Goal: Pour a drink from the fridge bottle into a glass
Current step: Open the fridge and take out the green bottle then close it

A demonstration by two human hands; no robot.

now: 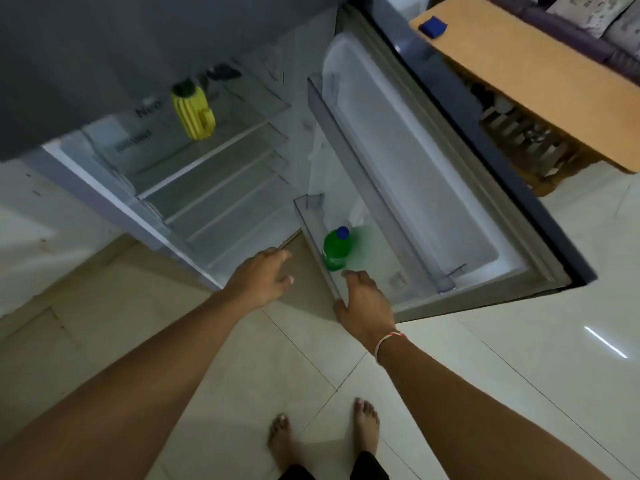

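Observation:
A green bottle (335, 249) with a blue cap stands upright in the lower clear shelf (313, 233) of the open fridge door (433, 188). My right hand (363, 303) reaches toward it with relaxed fingers, just below the bottle and over the shelf's front rail, holding nothing. My left hand (259, 277) hovers open to the left, in front of the fridge's lower edge. A yellow ribbed bottle (194, 112) with a dark cap stands on an upper fridge shelf. No glass is in view.
The fridge interior (214, 188) has several bare glass shelves. A wooden table (540, 81) with a blue object (433, 26) stands past the door at the upper right. My bare feet (325, 434) stand on the tiled floor.

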